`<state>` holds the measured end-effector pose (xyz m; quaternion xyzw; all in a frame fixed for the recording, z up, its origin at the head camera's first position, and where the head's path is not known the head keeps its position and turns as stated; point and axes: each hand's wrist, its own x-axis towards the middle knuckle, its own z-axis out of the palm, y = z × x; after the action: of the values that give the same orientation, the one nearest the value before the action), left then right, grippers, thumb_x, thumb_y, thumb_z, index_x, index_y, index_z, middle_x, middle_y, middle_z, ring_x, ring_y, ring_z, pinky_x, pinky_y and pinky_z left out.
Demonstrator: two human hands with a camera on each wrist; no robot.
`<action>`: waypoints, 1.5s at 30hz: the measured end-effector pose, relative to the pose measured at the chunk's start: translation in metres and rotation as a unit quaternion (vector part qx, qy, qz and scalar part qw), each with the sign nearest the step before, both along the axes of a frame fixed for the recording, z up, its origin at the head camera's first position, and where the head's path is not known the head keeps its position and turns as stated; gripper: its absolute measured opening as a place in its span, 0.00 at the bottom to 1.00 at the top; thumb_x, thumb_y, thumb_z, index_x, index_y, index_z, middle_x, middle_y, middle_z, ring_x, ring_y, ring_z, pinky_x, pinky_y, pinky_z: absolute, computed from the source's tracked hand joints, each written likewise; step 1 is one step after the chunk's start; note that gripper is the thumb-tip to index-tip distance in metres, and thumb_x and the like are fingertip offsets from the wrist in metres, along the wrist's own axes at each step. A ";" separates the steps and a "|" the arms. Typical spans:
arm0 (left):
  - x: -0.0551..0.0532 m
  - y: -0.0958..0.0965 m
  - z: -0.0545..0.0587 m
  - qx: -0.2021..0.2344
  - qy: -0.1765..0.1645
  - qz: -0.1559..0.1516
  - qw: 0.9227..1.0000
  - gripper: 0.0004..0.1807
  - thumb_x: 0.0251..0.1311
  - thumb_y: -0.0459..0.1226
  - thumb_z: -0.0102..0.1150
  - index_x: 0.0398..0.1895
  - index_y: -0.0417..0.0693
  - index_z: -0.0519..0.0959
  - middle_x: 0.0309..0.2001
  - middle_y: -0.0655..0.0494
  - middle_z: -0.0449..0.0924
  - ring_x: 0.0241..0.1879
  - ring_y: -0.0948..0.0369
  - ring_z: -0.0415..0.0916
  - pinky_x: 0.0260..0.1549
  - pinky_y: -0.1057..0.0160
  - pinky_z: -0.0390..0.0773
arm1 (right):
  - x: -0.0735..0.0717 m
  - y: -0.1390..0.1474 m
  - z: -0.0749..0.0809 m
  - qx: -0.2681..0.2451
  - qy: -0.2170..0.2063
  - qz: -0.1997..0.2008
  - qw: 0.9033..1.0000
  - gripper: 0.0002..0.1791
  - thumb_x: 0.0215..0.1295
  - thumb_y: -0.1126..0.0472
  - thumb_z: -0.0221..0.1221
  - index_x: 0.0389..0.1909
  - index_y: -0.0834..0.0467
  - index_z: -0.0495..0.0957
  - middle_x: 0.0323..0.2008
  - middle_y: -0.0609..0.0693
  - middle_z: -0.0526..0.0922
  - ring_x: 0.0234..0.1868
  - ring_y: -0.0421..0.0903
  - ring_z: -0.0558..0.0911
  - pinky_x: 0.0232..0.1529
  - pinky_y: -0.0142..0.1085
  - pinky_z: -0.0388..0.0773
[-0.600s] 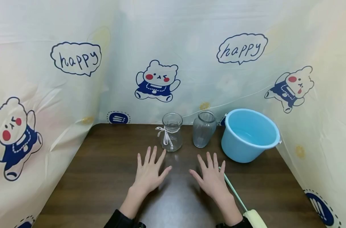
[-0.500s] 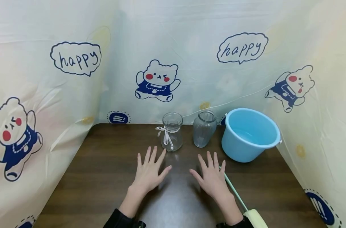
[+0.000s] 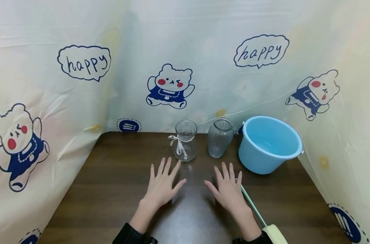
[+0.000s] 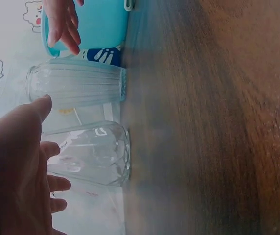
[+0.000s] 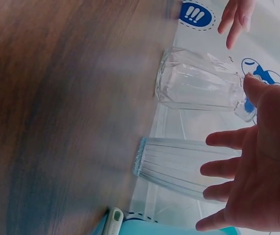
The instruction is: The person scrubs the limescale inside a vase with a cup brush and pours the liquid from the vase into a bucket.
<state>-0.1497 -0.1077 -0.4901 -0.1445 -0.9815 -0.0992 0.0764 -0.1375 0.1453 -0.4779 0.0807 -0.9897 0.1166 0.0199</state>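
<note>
Both hands hover over the dark wooden table, palms down, fingers spread, holding nothing. My left hand (image 3: 162, 186) is nearest a clear glass vase (image 3: 188, 149) with a white ribbon bow at its neck. To that vase's right stands a ribbed, bluish glass vase (image 3: 218, 140), beyond the fingertips of my right hand (image 3: 229, 191). Partly hidden by the right hand and forearm lies a thin green stick (image 3: 253, 206) with a thick pale yellow-green end (image 3: 274, 234), cut off by the frame's bottom. In the right wrist view, its holed tip (image 5: 114, 220) shows.
A light blue bucket (image 3: 261, 159) stands upright at the back right, beside the ribbed vase. Pale printed cloth (image 3: 127, 84) with bears and "happy" bubbles hangs behind and along both sides of the table (image 3: 105, 189).
The whole head view has shifted slightly, so everything sits a little further right in it. Hands, vases, bucket and stick keep their places relative to each other.
</note>
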 end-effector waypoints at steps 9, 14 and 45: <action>-0.007 0.004 0.000 0.083 0.061 -0.007 0.995 0.27 0.68 0.57 0.46 0.60 0.53 0.78 0.55 0.50 0.80 0.57 0.51 0.72 0.49 0.44 0.75 | 0.002 0.005 0.000 -0.005 0.022 0.006 1.000 0.39 0.66 0.35 0.52 0.67 0.58 0.69 0.69 0.67 0.64 0.72 0.67 0.50 0.65 0.69 0.49; -0.022 0.003 0.004 0.190 0.084 0.009 0.978 0.16 0.65 0.52 0.54 0.44 0.54 0.83 0.37 0.59 0.84 0.36 0.59 0.79 0.30 0.53 0.80 | 0.000 0.005 0.002 -0.013 0.030 0.011 0.999 0.36 0.66 0.38 0.53 0.65 0.60 0.71 0.66 0.67 0.68 0.70 0.66 0.55 0.64 0.66 0.57; -0.145 0.031 0.005 0.462 -0.025 0.039 0.886 0.55 0.44 0.58 0.70 0.73 0.45 0.57 0.64 0.45 0.68 0.62 0.52 0.65 0.58 0.44 0.71 | 0.000 0.003 0.008 -0.008 0.077 -0.001 0.997 0.27 0.62 0.43 0.61 0.52 0.61 0.80 0.50 0.61 0.81 0.53 0.58 0.75 0.49 0.54 0.76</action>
<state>-0.2947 -0.0768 -0.4854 -0.0517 -0.8310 -0.5421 0.1137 -0.1374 0.1481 -0.4702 0.0884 -0.9844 0.1175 0.0968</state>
